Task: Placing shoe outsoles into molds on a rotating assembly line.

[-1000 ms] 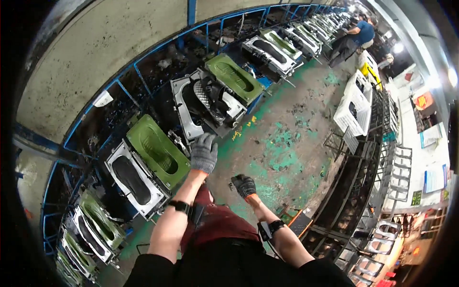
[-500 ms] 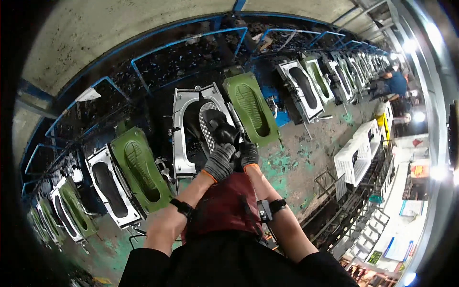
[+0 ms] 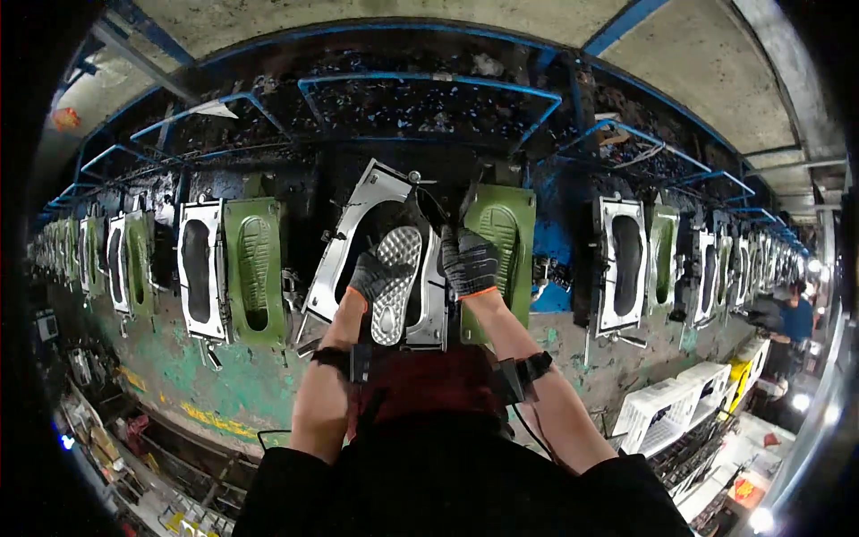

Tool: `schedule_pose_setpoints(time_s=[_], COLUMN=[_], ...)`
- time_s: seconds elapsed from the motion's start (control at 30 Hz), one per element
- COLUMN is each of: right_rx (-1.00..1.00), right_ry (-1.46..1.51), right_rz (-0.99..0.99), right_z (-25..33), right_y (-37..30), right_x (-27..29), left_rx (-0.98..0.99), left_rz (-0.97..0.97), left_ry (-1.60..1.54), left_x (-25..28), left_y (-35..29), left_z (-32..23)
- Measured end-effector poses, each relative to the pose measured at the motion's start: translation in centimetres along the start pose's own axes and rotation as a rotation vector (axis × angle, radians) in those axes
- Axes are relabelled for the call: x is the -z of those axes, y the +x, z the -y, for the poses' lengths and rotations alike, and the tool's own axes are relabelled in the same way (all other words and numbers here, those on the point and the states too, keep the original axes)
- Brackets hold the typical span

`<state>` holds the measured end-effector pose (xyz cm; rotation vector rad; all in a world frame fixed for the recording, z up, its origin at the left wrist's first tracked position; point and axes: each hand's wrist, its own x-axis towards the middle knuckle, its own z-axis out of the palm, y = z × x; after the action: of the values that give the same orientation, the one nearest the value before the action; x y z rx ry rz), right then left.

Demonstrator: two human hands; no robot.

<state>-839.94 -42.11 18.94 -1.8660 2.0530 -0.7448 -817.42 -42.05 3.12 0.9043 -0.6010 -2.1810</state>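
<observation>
Frame section (image 3: 334, 268) in silver metal stood tilted at left, beside my left hand (image 3: 370, 277), whose fingers were curled round the edge of the dimpled sole (image 3: 400, 291). That sole lay between it and a second silver section (image 3: 434, 309). My right hand (image 3: 472, 262), fingers bent, overlapped a green mould (image 3: 503, 215); its grip I could not tell.

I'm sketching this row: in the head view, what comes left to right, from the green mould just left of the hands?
Green mould, left hand, right hand, silver mould with dark centre, another green mould.
</observation>
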Motion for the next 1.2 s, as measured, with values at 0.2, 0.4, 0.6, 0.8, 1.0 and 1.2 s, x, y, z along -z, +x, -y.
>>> schedule_pose_setpoints(time_s=[0.2,0.4,0.6,0.8,1.0,1.2], right_rx=[0.993,0.565,-0.263,-0.3,-0.204,-0.184], right_ry=[-0.113,0.169,0.039,0.161,-0.025,-0.179], right_rz=[0.555,0.958,0.607,0.266,0.293,0.701], right_z=[2.5,4.4,3.7,1.0,1.0,-0.6], right_y=[-1.7,-7.7,-7.1,-7.8,-8.2,-7.8], right_x=[-11.8,-9.1,-10.1,-10.3,-8.9,-6.1], left_rx=[0.185,0.035,-0.169,-0.302,-0.35,-0.266], left_rz=[0.178,-0.627,-0.742,-0.577,-0.752,-0.782], left_ry=[1.356,0.509,-0.006,0.305,0.471,0.968], left_x=[-2.0,-1.1,0.6,-0.7,-1.5,-2.7], left_y=[-12.0,-12.3,-7.0,-3.7,1.6,-4.2], left_z=[-4.7,-0.7,1.9,0.2,-0.9,3.7])
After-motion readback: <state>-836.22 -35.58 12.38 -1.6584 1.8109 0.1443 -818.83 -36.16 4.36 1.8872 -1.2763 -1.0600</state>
